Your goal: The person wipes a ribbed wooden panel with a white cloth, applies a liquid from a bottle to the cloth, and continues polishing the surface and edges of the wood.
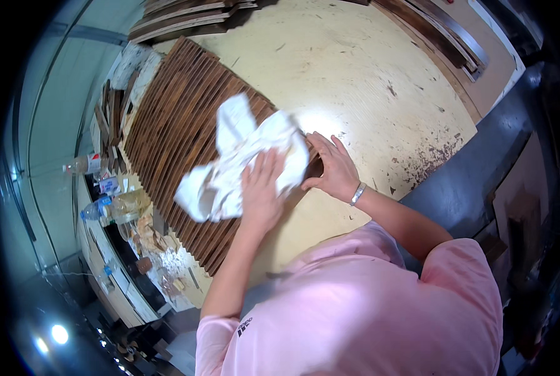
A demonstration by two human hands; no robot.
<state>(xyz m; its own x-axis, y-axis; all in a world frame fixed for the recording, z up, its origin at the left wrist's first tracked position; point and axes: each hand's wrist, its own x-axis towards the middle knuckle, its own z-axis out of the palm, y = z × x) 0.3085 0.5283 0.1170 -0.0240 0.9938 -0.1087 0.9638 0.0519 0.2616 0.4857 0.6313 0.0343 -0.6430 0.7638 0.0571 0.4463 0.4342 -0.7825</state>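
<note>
A wide row of dark brown wooden strips [186,113] lies side by side on a pale table, forming a ridged surface. Across its near right part spreads a crumpled white cloth [230,182], its edges slightly blurred. My left hand [262,194] presses flat on the cloth, fingers stretched out and a little apart. At the right end of the row, my right hand [335,169], with a silver band at the wrist, has its thumb and fingers on either side of the wooden strips. The cloth covers the strips beneath it.
The pale tabletop [355,75] carries dark flakes and scuffs. More boards [186,19] are stacked at the far left, and long strips [436,31] lie far right. Plastic bottles [126,205] and scraps crowd the left side. A dark surface [455,175] borders the table at right.
</note>
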